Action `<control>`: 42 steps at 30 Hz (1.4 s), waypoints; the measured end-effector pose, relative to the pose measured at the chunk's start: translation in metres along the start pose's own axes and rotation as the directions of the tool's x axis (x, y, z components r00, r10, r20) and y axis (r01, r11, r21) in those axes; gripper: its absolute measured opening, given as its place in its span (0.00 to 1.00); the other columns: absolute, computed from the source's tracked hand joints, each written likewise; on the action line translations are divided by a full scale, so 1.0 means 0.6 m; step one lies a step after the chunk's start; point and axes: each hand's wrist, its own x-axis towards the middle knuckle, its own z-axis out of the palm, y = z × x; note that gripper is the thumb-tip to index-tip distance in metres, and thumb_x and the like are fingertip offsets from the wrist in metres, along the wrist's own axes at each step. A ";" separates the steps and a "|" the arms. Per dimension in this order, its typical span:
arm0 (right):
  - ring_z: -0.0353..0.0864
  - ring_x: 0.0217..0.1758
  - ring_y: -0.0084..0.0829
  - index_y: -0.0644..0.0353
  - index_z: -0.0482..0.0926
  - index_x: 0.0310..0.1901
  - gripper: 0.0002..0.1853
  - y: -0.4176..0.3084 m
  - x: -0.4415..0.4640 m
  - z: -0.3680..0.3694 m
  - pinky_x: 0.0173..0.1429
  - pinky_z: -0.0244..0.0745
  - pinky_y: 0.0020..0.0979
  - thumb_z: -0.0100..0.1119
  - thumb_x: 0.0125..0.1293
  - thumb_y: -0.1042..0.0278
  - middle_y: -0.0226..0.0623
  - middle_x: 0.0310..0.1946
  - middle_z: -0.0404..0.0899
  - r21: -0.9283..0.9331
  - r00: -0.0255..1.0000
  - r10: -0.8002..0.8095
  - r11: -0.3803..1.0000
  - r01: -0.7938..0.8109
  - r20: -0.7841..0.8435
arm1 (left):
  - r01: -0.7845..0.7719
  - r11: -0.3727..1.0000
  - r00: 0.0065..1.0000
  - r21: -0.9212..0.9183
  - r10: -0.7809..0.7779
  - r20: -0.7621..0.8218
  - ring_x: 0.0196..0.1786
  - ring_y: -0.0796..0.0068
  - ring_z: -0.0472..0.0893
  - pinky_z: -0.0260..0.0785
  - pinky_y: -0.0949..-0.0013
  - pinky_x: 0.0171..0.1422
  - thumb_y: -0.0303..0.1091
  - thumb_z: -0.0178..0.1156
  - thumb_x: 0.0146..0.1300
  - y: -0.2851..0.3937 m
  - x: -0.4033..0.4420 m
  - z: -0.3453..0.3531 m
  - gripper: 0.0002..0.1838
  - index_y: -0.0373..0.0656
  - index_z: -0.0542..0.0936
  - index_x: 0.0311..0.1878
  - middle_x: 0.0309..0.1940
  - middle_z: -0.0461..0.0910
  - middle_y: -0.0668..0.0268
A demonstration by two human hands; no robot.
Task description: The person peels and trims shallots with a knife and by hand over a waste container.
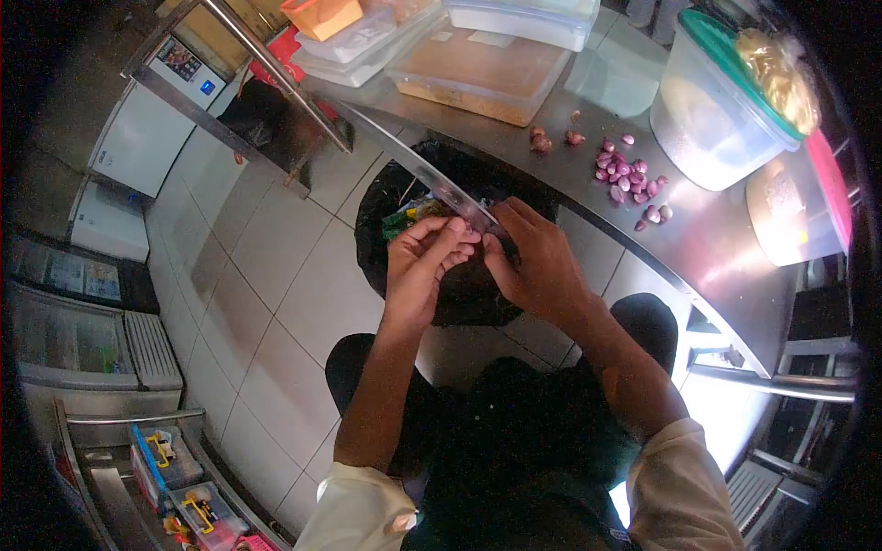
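My right hand (533, 257) is closed round a long knife (427, 174), whose blade slants up and to the left across the bin. Close beside it, my left hand (425, 262) has its thumb and fingers pinched together at the blade's near end. A small pinkish piece, seemingly a shallot (472, 235), shows at those fingertips, mostly hidden. Both hands are above a bin lined with a black bag (372, 262), with green and yellow scraps (401, 219) inside. On the steel table lie several peeled shallots (625, 173) and a few brownish unpeeled shallots (540, 140).
A flat lidded plastic container (482, 73) stands at the table's back. To the right are a green-lidded tub (717, 110) and a pink-lidded tub (799, 202). The steel table's edge (698, 308) runs near my right arm. Boxes (207, 510) sit on a lower-left rack.
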 end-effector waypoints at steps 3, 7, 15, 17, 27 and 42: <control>0.79 0.43 0.60 0.69 0.74 0.50 0.13 0.000 0.000 -0.001 0.44 0.75 0.47 0.60 0.65 0.78 0.53 0.40 0.75 -0.001 1.000 -0.003 1.000 0.003 0.008 | -0.018 1.000 1.000 0.010 0.018 0.005 0.41 0.77 0.87 0.79 0.73 0.49 0.35 0.66 0.73 0.000 -0.001 0.000 0.10 0.37 0.84 0.49 0.41 0.89 0.59; 0.80 0.43 0.60 0.68 0.74 0.50 0.12 0.003 -0.002 0.007 0.43 0.76 0.46 0.60 0.65 0.79 0.52 0.40 0.74 -0.011 0.999 -0.035 0.999 0.035 -0.036 | -0.016 1.000 1.000 0.006 0.016 -0.016 0.41 0.77 0.87 0.79 0.73 0.49 0.35 0.66 0.73 0.001 -0.001 0.003 0.09 0.38 0.84 0.47 0.40 0.89 0.60; 0.81 0.41 0.59 0.67 0.72 0.50 0.13 -0.001 -0.007 0.017 0.41 0.77 0.48 0.60 0.65 0.79 0.51 0.42 0.74 -0.082 1.000 0.028 0.996 -0.029 -0.003 | -0.050 0.997 0.999 0.067 0.048 0.022 0.41 0.78 0.86 0.79 0.73 0.49 0.35 0.62 0.76 -0.013 0.005 -0.008 0.09 0.39 0.84 0.47 0.41 0.89 0.61; 0.81 0.41 0.59 0.66 0.71 0.51 0.15 -0.001 -0.009 0.022 0.41 0.77 0.50 0.60 0.65 0.79 0.50 0.43 0.73 -0.111 0.996 0.085 0.990 -0.083 0.012 | -0.055 0.993 0.998 0.100 0.052 0.032 0.41 0.78 0.86 0.79 0.73 0.49 0.35 0.62 0.75 -0.015 0.006 -0.011 0.09 0.39 0.84 0.46 0.41 0.89 0.61; 0.80 0.43 0.60 0.66 0.71 0.51 0.14 0.000 -0.005 0.021 0.43 0.77 0.47 0.60 0.65 0.79 0.52 0.43 0.73 -0.044 0.993 0.109 0.993 -0.111 -0.051 | -0.032 0.999 0.999 -0.016 0.033 0.031 0.43 0.74 0.87 0.80 0.71 0.52 0.28 0.65 0.72 -0.007 0.002 0.000 0.08 0.36 0.84 0.50 0.42 0.89 0.59; 0.80 0.41 0.58 0.67 0.74 0.51 0.14 0.010 0.000 0.006 0.42 0.75 0.46 0.60 0.64 0.79 0.52 0.38 0.76 0.021 0.996 -0.041 0.999 0.042 -0.076 | -0.056 0.998 0.998 -0.024 0.056 -0.004 0.45 0.74 0.87 0.80 0.71 0.53 0.27 0.67 0.70 -0.006 0.002 0.000 0.11 0.37 0.84 0.54 0.46 0.88 0.60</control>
